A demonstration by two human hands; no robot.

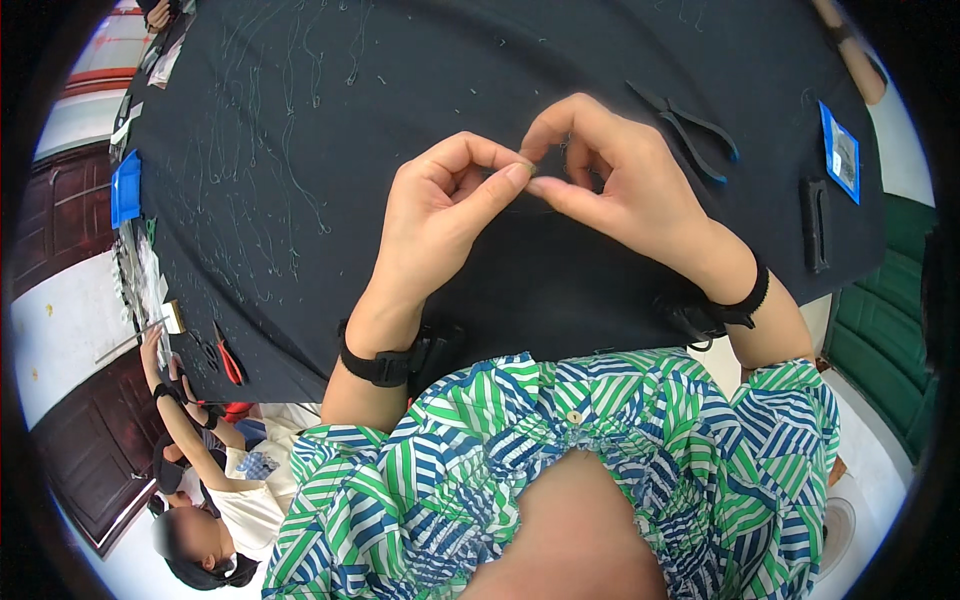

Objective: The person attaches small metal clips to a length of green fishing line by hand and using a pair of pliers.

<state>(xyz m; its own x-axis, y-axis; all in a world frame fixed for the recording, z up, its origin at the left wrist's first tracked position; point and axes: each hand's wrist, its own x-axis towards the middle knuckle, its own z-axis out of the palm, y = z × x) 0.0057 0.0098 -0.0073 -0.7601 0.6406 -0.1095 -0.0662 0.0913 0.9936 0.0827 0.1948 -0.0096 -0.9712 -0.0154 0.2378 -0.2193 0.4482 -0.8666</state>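
My left hand point(432, 205) and my right hand point(630, 170) meet above a black cloth point(560, 285), thumb and forefinger pinched on each. Their fingertips nearly touch. Whatever is between them is too small and thin to make out. To the right of my right hand lies a pair of pliers point(692, 140) with dark handles ending in blue, its jaws pointing up and left. Many thin dark threads point(290, 130), some looped or knotted, are spread over the cloth to the left of my left hand.
On the right are a blue-edged packet point(840, 150) and a long black object point(816, 225). A red-handled tool point(229, 357) lies at the lower left, near a blue tray point(126, 190) at the table edge. Another person's arm point(190, 425) reaches in at the left; more arms show at the upper corners.
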